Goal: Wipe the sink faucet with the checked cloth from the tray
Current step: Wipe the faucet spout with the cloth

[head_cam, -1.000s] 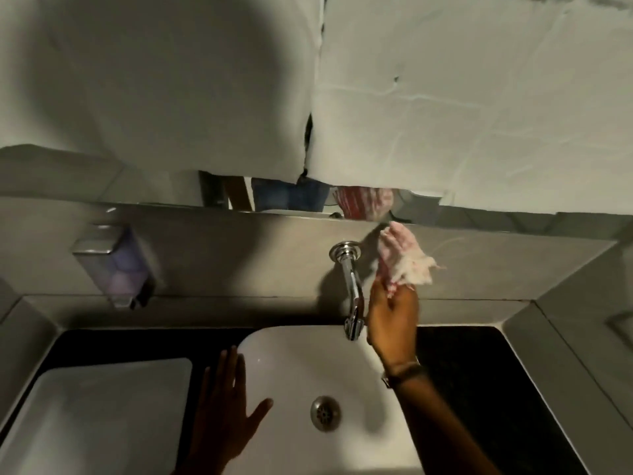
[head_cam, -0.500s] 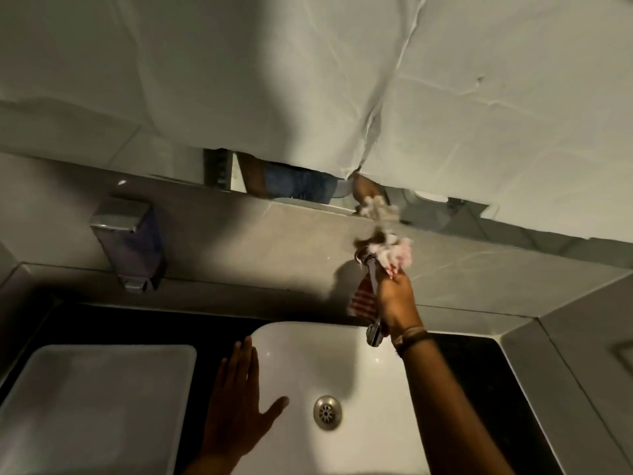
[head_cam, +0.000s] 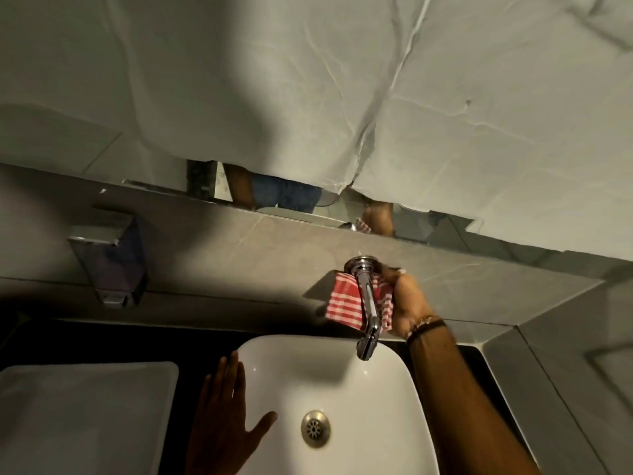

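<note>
A chrome faucet (head_cam: 367, 303) juts out of the grey tiled wall and curves down over the white sink (head_cam: 383, 399). The red-and-white checked cloth (head_cam: 344, 301) hangs spread behind and under the spout, showing on both sides of it. My right hand (head_cam: 409, 305) grips the cloth at the right of the faucet, close to the wall. My left hand (head_cam: 224, 419) lies flat with fingers apart on the sink's left rim, holding nothing.
A white tray (head_cam: 82, 413) sits on the dark counter to the left of the sink. A soap dispenser (head_cam: 111, 260) is mounted on the wall at the left. Crumpled white sheeting (head_cam: 342, 80) covers the mirror above. A drain (head_cam: 315, 428) marks the basin's middle.
My right hand has brought the bunched cloth down from beside the faucet's base and spread it behind the spout. The left hand has stayed on the sink's rim. The camera view has shifted.
</note>
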The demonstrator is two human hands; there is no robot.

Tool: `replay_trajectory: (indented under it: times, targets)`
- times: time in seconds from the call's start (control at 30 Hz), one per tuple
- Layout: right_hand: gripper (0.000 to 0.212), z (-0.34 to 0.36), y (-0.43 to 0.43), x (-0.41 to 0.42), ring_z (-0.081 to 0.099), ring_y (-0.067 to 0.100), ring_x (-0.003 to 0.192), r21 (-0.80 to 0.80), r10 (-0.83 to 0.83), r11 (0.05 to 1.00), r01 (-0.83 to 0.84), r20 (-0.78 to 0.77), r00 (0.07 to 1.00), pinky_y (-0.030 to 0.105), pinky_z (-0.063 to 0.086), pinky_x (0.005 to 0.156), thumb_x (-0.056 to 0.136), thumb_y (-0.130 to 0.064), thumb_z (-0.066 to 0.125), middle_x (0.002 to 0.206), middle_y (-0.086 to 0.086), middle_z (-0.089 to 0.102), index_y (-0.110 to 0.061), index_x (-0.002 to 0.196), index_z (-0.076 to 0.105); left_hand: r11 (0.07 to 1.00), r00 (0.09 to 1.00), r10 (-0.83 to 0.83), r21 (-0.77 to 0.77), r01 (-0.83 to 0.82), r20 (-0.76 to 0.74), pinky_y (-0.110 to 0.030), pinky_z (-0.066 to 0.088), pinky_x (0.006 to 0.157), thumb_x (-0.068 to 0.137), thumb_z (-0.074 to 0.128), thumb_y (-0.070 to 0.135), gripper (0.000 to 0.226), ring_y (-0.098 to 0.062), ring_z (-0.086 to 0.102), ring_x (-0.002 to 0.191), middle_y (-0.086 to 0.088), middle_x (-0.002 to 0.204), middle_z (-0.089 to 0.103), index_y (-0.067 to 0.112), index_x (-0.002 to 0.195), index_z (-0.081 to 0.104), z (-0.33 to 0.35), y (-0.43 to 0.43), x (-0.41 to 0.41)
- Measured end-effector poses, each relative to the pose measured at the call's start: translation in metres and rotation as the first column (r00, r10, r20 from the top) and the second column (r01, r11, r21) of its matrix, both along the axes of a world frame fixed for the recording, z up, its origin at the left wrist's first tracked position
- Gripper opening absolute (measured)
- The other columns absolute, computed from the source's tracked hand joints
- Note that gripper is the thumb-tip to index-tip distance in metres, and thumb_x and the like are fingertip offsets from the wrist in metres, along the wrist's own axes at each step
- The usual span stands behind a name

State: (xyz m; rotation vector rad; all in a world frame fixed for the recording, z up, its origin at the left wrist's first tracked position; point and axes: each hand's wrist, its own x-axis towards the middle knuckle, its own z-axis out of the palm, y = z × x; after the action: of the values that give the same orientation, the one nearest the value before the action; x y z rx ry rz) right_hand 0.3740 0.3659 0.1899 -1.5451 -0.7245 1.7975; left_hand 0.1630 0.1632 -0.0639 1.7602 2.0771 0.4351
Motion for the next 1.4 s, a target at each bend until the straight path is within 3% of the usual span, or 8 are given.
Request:
replay_trajectory:
  times: [0.17,0.23,0.33,0.53,0.77,0.97,1.1,1.4]
  targets:
    - [0.049,-0.015,-0.016,-0.012,0.072,0.045,0.12,0.266,0.092,0.932,-0.248,0.487,0.869,0.057,0.06,0.104,0.109,-0.044,0.048,0.141,0.024,0.07,-0.01,0.143,0.058,0.999,1.0,-0.007,0.032,0.007,-0.003,-0.036,-0.01,0.121,0.079,0.035,0.09,0.113,-0.024,-0.008,0.156,-0.019,0.164,0.028,0.003,0.151,0.037,0.004,0.006,-0.001]
    - [0.058,-0.025,-0.035,-0.021,0.048,0.049,0.146,0.258,0.007,0.69,-0.676,0.932,0.363,0.058,0.043,0.123,0.109,-0.032,0.046,0.166,0.025,0.042,-0.01,0.162,0.037,0.999,1.0,0.005,0.038,-0.006,0.002,-0.037,-0.011,0.121,0.079,0.03,0.091,0.116,-0.03,0.002,0.157,-0.017,0.168,0.021,0.004,0.155,0.031,0.004,0.003,-0.001]
    - [0.078,-0.03,-0.057,-0.03,-0.008,0.043,0.166,-0.225,-0.117,0.447,-0.866,0.945,-0.306,0.053,-0.004,0.133,0.104,-0.036,0.039,0.18,0.017,-0.003,-0.012,0.171,0.008,0.998,1.0,0.028,0.05,-0.027,-0.011,-0.036,-0.014,0.121,0.078,0.03,0.093,0.119,-0.033,0.005,0.158,-0.012,0.171,0.008,0.006,0.159,0.02,0.002,-0.002,0.001]
    - [0.066,-0.015,-0.038,-0.053,-0.004,0.035,0.167,-0.553,-0.115,0.38,-0.742,0.767,-0.631,0.048,0.0,0.135,0.11,-0.046,0.036,0.179,0.011,0.019,-0.012,0.167,0.033,0.996,0.999,0.041,0.083,-0.04,-0.012,-0.035,-0.014,0.12,0.077,0.029,0.094,0.119,-0.031,0.003,0.157,-0.011,0.171,0.008,0.007,0.159,0.018,0.007,0.0,0.0]
    - [0.056,0.008,-0.032,-0.041,0.051,0.03,0.147,-0.499,-0.208,0.218,-0.839,0.816,-0.539,0.048,0.027,0.127,0.104,-0.052,0.037,0.145,0.002,0.07,-0.021,0.135,0.072,0.999,1.0,0.021,0.043,-0.02,-0.007,-0.034,-0.013,0.118,0.077,0.029,0.093,0.118,-0.034,0.012,0.156,-0.012,0.169,0.017,0.006,0.157,0.026,0.014,-0.002,-0.001]
    - [0.064,-0.025,-0.05,-0.001,0.018,0.022,0.164,0.216,-0.021,0.492,-0.843,0.971,0.237,0.041,0.024,0.131,0.109,-0.026,0.042,0.18,0.003,0.016,-0.019,0.17,0.024,1.0,0.999,-0.002,-0.02,0.001,-0.047,-0.038,-0.005,0.118,0.075,0.04,0.093,0.117,-0.02,-0.021,0.156,-0.016,0.162,0.037,0.001,0.146,0.047,0.005,0.004,-0.006]
    - [0.048,-0.018,-0.021,-0.017,0.071,0.044,0.124,0.269,0.034,0.957,-0.103,0.25,0.968,0.058,0.058,0.107,0.11,-0.042,0.052,0.135,0.02,0.073,-0.013,0.146,0.061,1.0,0.999,-0.003,0.021,0.004,-0.038,-0.036,-0.008,0.12,0.074,0.038,0.094,0.117,-0.019,-0.021,0.157,-0.009,0.172,0.01,0.0,0.145,0.048,0.0,0.007,-0.008]
    - [0.062,-0.033,0.001,0.014,0.07,0.042,0.119,-0.105,-0.045,0.994,0.017,-0.278,0.959,0.054,0.043,0.123,0.096,-0.041,0.064,0.135,0.026,0.072,0.001,0.142,0.067,1.0,1.0,0.011,-0.016,-0.011,-0.023,-0.033,-0.015,0.121,0.078,0.035,0.092,0.115,-0.032,0.006,0.154,-0.009,0.171,0.012,0.001,0.147,0.047,-0.005,0.009,-0.004]
